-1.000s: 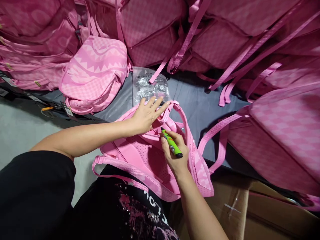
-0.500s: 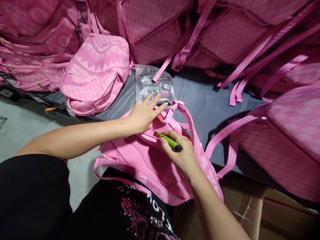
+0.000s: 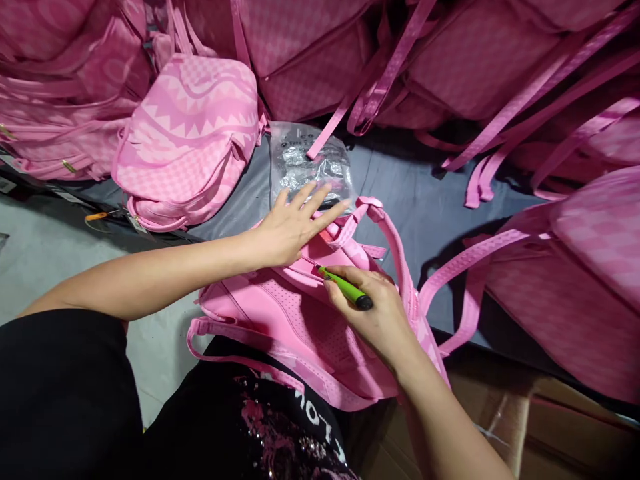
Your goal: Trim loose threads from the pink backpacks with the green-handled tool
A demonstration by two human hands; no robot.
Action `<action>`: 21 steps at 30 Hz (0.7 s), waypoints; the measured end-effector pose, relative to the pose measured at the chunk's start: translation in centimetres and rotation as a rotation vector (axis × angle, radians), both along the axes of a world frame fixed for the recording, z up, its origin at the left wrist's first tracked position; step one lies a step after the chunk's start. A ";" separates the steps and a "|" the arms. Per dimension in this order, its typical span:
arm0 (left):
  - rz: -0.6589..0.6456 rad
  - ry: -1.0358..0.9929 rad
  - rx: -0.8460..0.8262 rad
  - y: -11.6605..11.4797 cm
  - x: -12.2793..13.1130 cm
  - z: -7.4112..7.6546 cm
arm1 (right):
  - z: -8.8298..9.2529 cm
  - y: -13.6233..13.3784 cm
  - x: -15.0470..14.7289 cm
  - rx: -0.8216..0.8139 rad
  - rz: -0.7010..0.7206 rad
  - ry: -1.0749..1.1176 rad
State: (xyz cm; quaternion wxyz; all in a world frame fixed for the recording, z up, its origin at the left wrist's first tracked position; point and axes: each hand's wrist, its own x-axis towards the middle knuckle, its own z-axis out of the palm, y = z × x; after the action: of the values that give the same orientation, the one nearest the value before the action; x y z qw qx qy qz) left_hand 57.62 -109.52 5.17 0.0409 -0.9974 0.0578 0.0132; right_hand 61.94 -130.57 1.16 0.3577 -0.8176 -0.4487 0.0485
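A pink backpack (image 3: 280,320) lies back side up in front of me, partly over the table edge and my lap. My left hand (image 3: 293,223) rests flat on its top near the carry handle, fingers spread. My right hand (image 3: 373,310) is closed around a green marker (image 3: 345,288), whose tip points left and touches the bag just below the handle. The bag's shoulder straps (image 3: 400,260) loop up to the right of my right hand.
A grey table (image 3: 425,207) holds a clear plastic bag (image 3: 307,163) just beyond my left hand. Another pink backpack (image 3: 193,140) with a zigzag pattern lies to the left. Piles of pink backpacks (image 3: 450,67) ring the table. A cardboard box (image 3: 525,427) sits at lower right.
My right hand has tilted the marker down and leftwards so its tip meets the bag. My left hand stays pressed on the bag's top, fingers now a bit further forward.
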 end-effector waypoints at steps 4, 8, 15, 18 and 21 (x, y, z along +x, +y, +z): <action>-0.189 -0.063 0.019 -1.6 0.9 -0.1 | 0.5 0.1 0.5 -0.040 0.032 -0.001; -0.200 -0.047 0.021 -2.8 1.8 -0.3 | 1.0 -0.1 1.1 -0.088 0.051 -0.023; -0.113 -0.102 0.018 -2.6 1.8 -1.8 | 1.7 -1.1 1.6 -0.134 0.054 0.031; -0.083 -0.118 0.008 -2.5 1.7 -2.1 | 1.5 -1.2 1.6 -0.128 0.049 0.037; -0.033 -0.096 0.010 -2.6 1.7 -2.2 | 1.5 -0.9 1.7 -0.113 0.066 0.062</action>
State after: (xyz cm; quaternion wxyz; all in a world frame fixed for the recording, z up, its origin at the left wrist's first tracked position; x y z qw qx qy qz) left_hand 59.37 -112.16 3.00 0.0489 -0.9956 0.0720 -0.0353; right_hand 63.69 -131.47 2.67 0.3229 -0.8192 -0.4608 0.1109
